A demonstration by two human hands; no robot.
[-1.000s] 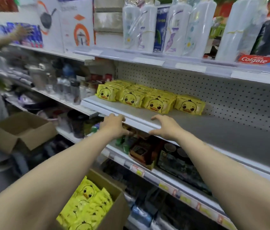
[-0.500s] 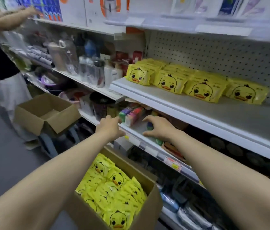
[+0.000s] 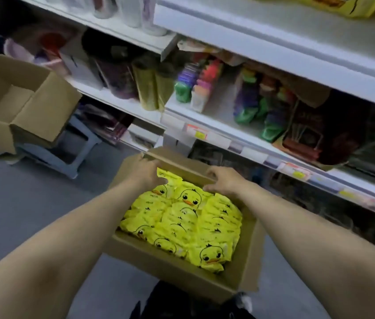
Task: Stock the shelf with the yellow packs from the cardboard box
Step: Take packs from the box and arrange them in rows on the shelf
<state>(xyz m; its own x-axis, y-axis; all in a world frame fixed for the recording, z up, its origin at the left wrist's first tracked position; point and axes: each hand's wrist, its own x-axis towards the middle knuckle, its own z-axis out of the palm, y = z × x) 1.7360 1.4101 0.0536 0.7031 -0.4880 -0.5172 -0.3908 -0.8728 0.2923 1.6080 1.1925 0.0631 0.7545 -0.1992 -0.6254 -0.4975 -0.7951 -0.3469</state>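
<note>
Reaching into the cardboard box (image 3: 177, 272) with both hands. This is the pick step, and as far as I can see nothing is lifted yet.

The left hand (image 3: 146, 173) is at the far-left corner of the box, fingers bent down by the far flap, thumb over the back row of yellow packs (image 3: 181, 217). The right hand (image 3: 226, 184) is just to its right, also at the far edge, fingers bent, thumb tip at or touching a pack. I can't tell whether either hand has closed on a pack or is only resting on the flap (blur, and the fingertips are hidden behind the knuckles).

The duck-face packs lie flat in rows under both hands and on the near side of them; the box looks close to full. The target shelf (image 3: 274, 35) is above and beyond the right hand, and the shelved packs (image 3: 343, 6) show at the top edge of view. An open second box (image 3: 20, 104) sits well off to the left of the left hand.

Next move, my read:
- Pinch one pack, or a small stack, per hand from the back row.
- Lift clear of the far flap.
- Carry it up and right past the lower shelf lip.

Soft packs will probably sag, so grip them mid-body.
</note>
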